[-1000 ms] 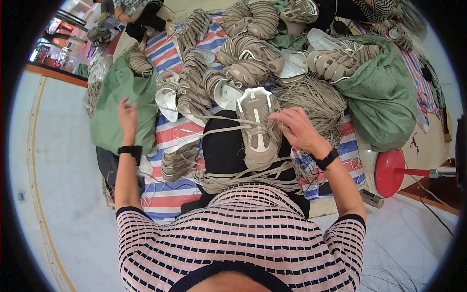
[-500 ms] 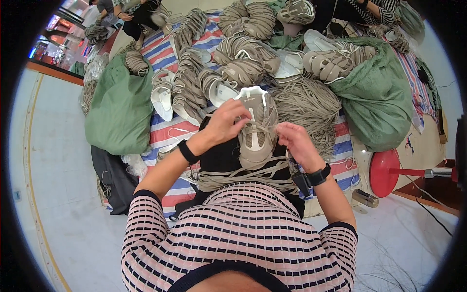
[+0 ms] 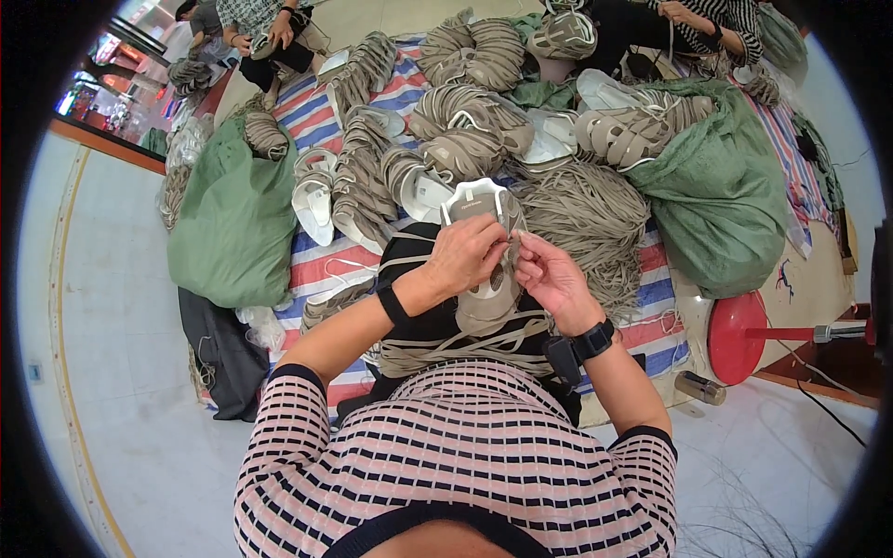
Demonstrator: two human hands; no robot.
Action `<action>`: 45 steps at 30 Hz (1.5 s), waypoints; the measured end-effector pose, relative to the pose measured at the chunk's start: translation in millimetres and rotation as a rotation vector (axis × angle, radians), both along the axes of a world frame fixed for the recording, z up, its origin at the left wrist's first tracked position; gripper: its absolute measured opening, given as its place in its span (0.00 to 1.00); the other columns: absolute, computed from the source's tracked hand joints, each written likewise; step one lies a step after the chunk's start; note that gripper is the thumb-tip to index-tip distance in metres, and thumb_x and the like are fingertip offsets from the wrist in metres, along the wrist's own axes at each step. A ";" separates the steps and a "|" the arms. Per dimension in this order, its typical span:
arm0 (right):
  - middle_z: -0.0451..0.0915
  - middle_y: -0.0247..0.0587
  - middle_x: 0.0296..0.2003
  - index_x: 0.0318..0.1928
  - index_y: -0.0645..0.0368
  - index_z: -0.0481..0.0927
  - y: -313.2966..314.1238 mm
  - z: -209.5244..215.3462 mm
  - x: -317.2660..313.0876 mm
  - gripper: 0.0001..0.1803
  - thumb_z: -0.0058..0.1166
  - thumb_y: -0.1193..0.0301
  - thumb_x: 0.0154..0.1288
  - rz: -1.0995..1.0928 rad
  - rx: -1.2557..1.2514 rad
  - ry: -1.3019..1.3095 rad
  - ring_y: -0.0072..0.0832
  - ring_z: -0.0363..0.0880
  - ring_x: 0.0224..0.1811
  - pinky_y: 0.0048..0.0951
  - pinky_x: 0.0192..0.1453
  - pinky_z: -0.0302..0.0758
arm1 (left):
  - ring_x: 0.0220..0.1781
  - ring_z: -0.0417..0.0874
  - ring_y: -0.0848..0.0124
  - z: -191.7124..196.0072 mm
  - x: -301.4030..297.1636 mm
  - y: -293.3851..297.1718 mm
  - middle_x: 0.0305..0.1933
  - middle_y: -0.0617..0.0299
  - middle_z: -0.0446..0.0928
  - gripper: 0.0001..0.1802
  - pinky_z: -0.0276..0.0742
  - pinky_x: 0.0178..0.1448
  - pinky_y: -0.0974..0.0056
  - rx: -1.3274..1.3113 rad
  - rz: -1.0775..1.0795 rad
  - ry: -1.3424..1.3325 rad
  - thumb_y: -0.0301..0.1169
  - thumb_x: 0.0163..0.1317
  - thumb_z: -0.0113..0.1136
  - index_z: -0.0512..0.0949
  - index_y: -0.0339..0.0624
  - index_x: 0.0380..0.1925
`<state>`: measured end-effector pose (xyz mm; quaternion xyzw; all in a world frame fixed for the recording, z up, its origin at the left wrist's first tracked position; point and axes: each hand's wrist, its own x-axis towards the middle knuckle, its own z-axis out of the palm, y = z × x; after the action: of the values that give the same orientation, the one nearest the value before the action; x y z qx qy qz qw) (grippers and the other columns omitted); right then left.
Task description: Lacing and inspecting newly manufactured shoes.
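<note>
Striped knit fabric in pink and black (image 3: 465, 465) fills the nearest part of the view, the person's own top, with both forearms rising from it toward the lap. On the lap lies a pale grey-beige shoe sole with woven straps (image 3: 484, 279), toe end pointing away, resting on dark cloth among loose beige cords (image 3: 437, 339). The left hand (image 3: 470, 253), a black band at its wrist, lies over the middle of the sole with its fingers curled down and closed on the straps there. The right hand (image 3: 549, 279), wearing a black wristwatch (image 3: 593, 341), sits just beside it on the sole's right edge, thumb and forefinger pinched together on a strap; whether the other fingers grip anything cannot be told.

Beyond the hands spreads a striped plastic mat in red, blue and white (image 3: 326, 260), heaped with a loose pile of beige cord (image 3: 581, 219) and bundles of finished beige woven sandals (image 3: 465, 139). A full green sack (image 3: 233, 223) stands to the left, another green sack (image 3: 721, 195) to the right, with a round red stool (image 3: 735, 339) near it on the pale floor. At the far edge other people sit working, one at upper left (image 3: 265, 28) and one at upper right (image 3: 688, 23).
</note>
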<state>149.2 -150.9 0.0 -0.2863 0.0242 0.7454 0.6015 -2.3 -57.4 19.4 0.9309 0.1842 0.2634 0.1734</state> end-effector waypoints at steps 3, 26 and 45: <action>0.66 0.25 0.21 0.44 0.63 0.77 0.0 1.6 -1.8 0.11 0.54 0.71 0.63 -0.018 0.004 -0.061 0.13 0.56 0.17 0.16 0.22 0.54 | 0.25 0.75 0.61 8.4 0.3 -5.2 0.26 0.57 0.71 0.09 0.71 0.29 0.62 -0.281 0.003 -0.007 0.27 0.51 0.61 0.75 0.39 0.33; 0.73 0.32 0.32 0.37 0.62 0.80 48.0 24.5 35.3 0.09 0.57 0.71 0.58 0.617 0.629 -1.036 0.19 0.69 0.34 0.22 0.38 0.67 | 0.25 0.74 0.63 8.3 -18.9 14.4 0.24 0.58 0.70 0.10 0.70 0.30 0.63 -0.374 0.000 -0.015 0.21 0.48 0.54 0.73 0.40 0.33; 0.69 0.38 0.27 0.32 0.58 0.70 10.1 -23.4 6.2 0.08 0.51 0.78 0.50 -0.402 0.549 -2.379 0.36 0.71 0.22 0.32 0.25 0.67 | 0.42 0.69 0.61 7.4 -26.8 30.4 0.35 0.59 0.67 0.09 0.63 0.44 0.59 0.107 -0.120 0.313 0.34 0.51 0.60 0.72 0.44 0.28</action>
<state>155.5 -140.8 -23.4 -0.6412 -0.6508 -0.1034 0.3933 -29.1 -27.0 26.8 0.9778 0.1390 0.1138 0.1082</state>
